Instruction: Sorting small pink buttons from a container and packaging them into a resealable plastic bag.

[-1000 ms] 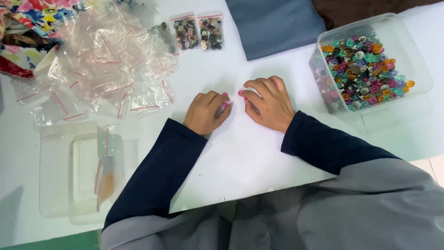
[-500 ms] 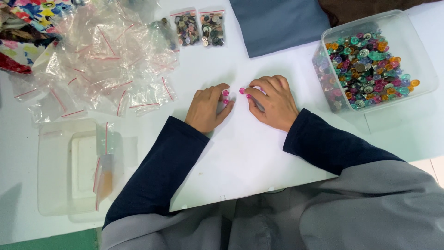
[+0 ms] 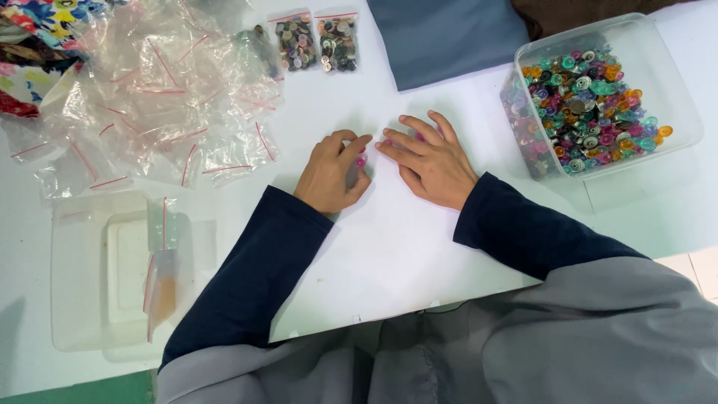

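2 hands rest near the middle of the white table, close together with the fingertips almost meeting. From where I watch, the left hand lies palm down with the knuckles raised and the fingers curled inward; the thumb and forefinger pinch a small pink button, of which only a sliver shows past the fingertips. The right hand lies flatter, wrist angled toward the right edge, its fingers spread and pointing left; it grips nothing that I can see, and the forefinger tip presses on or sits just beside a second pink button on the table surface. I cannot tell whether that fingertip truly touches it. Both forearms come up from the near edge in dark blue sleeves, the left one running diagonally from the lower left, the right one from the lower right.

Near the right edge stands a clear plastic tub filled with mixed buttons in teal, orange, pink and silver, well apart from the right hand. At the far edge, 2 small filled bags of dark buttons lie side by side, next to a folded piece of grey-blue cloth. A loose heap of empty clear bags with red seal strips covers the far left corner, with flowered fabric behind it. By the near left corner lies a clear flat lid with 1 more bag on it
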